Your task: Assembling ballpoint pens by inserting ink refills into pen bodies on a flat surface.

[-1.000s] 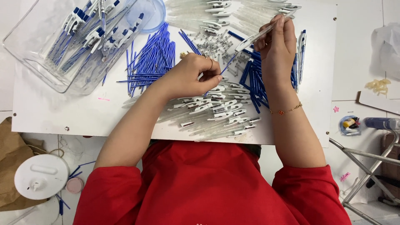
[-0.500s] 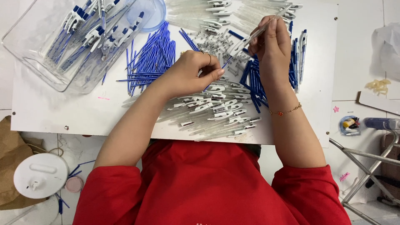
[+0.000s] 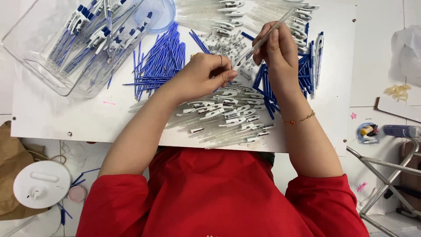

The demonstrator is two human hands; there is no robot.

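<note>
Pen barrel (image 3: pixel 268 33) gripped in right hand (image 3: pixel 277 48); left hand (image 3: pixel 206 74) pinches small part. Finished pens fill tray (image 3: pixel 26 57); loose refills (image 3: pixel 160 61) and barrels remain.

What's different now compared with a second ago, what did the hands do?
The left hand slid up and right, closing on the right hand, which lifted slightly, keeping its clear pen barrel. The clear tub, blue refills and white board stayed put.

pen-assembly workshop: pen parts (image 3: pixel 228 116) in heaps
</note>
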